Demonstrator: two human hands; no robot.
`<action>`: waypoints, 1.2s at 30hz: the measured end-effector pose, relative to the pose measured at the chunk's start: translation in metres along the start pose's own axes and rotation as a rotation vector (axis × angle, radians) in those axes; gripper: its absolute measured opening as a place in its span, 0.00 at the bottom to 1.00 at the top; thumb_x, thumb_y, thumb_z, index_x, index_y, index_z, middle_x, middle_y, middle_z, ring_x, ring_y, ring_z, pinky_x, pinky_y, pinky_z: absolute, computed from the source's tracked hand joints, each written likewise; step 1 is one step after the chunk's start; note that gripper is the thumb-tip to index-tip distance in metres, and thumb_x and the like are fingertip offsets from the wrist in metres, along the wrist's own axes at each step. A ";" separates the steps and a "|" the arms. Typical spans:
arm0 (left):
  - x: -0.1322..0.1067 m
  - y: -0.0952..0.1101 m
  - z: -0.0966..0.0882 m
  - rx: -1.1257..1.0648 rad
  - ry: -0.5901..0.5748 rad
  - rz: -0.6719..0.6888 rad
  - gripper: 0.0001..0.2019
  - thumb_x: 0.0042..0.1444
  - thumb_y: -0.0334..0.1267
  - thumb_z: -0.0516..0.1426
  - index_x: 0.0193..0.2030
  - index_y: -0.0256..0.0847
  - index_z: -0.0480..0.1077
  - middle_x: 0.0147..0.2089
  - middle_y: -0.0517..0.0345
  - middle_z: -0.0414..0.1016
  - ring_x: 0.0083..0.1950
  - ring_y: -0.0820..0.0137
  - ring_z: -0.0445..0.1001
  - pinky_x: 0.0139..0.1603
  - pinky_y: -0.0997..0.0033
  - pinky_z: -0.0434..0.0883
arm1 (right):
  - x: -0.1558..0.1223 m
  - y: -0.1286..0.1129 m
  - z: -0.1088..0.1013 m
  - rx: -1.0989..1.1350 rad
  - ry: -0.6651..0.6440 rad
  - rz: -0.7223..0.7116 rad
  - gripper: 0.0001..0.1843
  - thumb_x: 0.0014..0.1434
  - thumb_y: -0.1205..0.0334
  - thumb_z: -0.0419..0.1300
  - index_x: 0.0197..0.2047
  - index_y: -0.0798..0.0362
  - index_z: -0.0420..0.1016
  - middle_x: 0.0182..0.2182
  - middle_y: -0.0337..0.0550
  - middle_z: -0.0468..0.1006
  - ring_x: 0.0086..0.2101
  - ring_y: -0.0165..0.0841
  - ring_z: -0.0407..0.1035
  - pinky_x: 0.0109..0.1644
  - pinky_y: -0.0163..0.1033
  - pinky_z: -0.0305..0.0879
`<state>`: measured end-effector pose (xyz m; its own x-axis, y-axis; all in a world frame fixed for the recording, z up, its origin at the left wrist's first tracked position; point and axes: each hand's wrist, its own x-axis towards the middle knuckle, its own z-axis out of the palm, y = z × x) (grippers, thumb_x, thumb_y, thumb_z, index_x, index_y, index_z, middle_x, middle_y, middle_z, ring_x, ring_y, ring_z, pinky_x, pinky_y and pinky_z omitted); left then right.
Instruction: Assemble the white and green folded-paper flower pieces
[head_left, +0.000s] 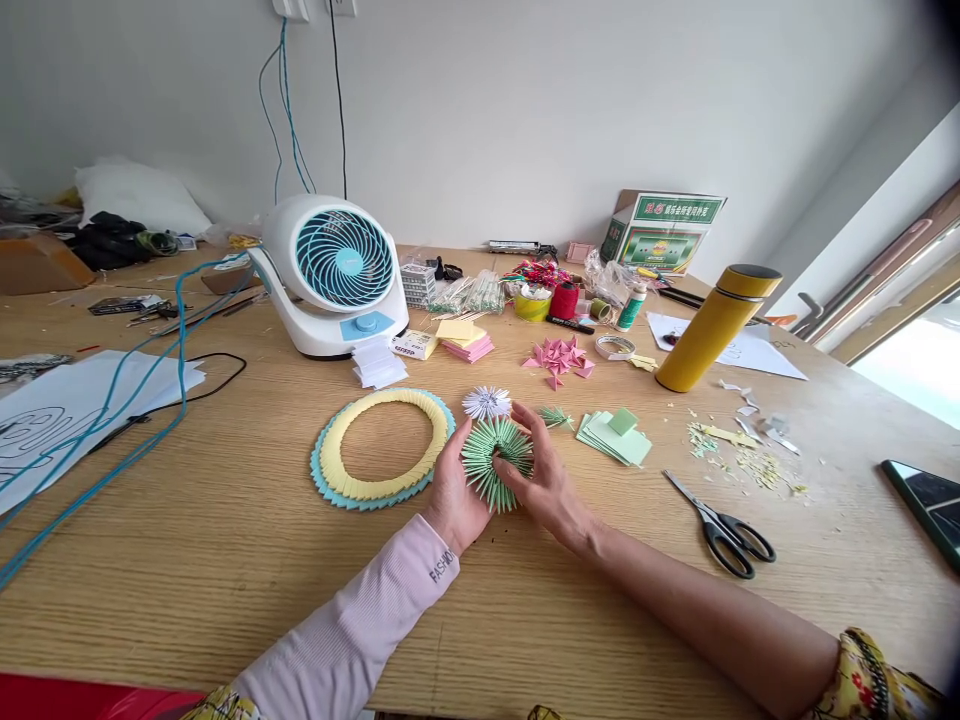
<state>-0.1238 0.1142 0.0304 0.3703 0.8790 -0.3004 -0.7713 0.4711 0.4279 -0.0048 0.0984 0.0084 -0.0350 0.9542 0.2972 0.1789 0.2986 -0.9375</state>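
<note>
A green ring of folded paper pieces [496, 460] lies on the wooden table. My left hand [452, 495] grips its left side with curled fingers. My right hand [541, 472] pinches its right side, thumb at the ring's centre and fingers over the top. Just behind it sits a small white folded-paper ring [487, 403]. To the left lies a large yellow and blue paper ring [382, 447]. A stack of green paper squares [615, 437] is to the right, with a loose green folded piece [555, 416] beside my right hand.
A white and blue desk fan [334, 275] stands behind the rings. Pink folded pieces [559, 360], a yellow flask [714, 325], scissors [720, 525], paper scraps [742, 455], sticky notes [465, 338] and blue cables [112, 400] lie around. A dark tablet [930, 505] sits at the right edge.
</note>
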 end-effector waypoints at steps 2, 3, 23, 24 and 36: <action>0.001 -0.001 -0.001 0.010 -0.013 0.004 0.18 0.65 0.44 0.51 0.51 0.34 0.75 0.45 0.46 0.82 0.46 0.59 0.80 0.54 0.59 0.74 | 0.000 0.000 0.000 -0.026 -0.002 -0.012 0.35 0.57 0.60 0.62 0.66 0.50 0.57 0.64 0.52 0.63 0.63 0.45 0.57 0.68 0.53 0.54; 0.001 -0.002 -0.001 0.010 -0.011 0.007 0.18 0.65 0.44 0.51 0.51 0.34 0.75 0.45 0.47 0.82 0.46 0.59 0.80 0.54 0.59 0.74 | 0.000 0.001 0.000 -0.022 -0.001 -0.011 0.35 0.57 0.59 0.62 0.66 0.50 0.57 0.64 0.52 0.63 0.63 0.45 0.57 0.68 0.53 0.54; 0.001 0.002 -0.002 -0.077 0.092 -0.012 0.12 0.64 0.41 0.56 0.45 0.35 0.76 0.37 0.52 0.81 0.30 0.71 0.76 0.36 0.69 0.76 | 0.008 0.016 -0.006 0.099 0.027 0.053 0.29 0.62 0.50 0.62 0.63 0.45 0.61 0.63 0.50 0.64 0.57 0.43 0.65 0.51 0.47 0.73; 0.001 0.001 -0.001 -0.063 0.091 -0.027 0.12 0.63 0.40 0.57 0.46 0.35 0.76 0.37 0.52 0.81 0.30 0.71 0.76 0.35 0.70 0.76 | 0.009 0.017 -0.005 0.085 0.022 0.029 0.28 0.62 0.51 0.62 0.63 0.45 0.62 0.62 0.51 0.66 0.56 0.43 0.66 0.51 0.48 0.73; 0.003 0.000 -0.001 0.068 0.185 -0.032 0.09 0.59 0.25 0.58 0.45 0.32 0.76 0.36 0.51 0.82 0.35 0.69 0.80 0.44 0.68 0.78 | 0.005 0.023 -0.006 0.197 -0.003 0.029 0.27 0.65 0.51 0.59 0.65 0.42 0.60 0.62 0.49 0.69 0.59 0.42 0.67 0.56 0.49 0.71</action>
<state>-0.1233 0.1171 0.0283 0.2878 0.8378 -0.4639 -0.7218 0.5081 0.4699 0.0051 0.1097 -0.0101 -0.0354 0.9623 0.2698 -0.0159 0.2694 -0.9629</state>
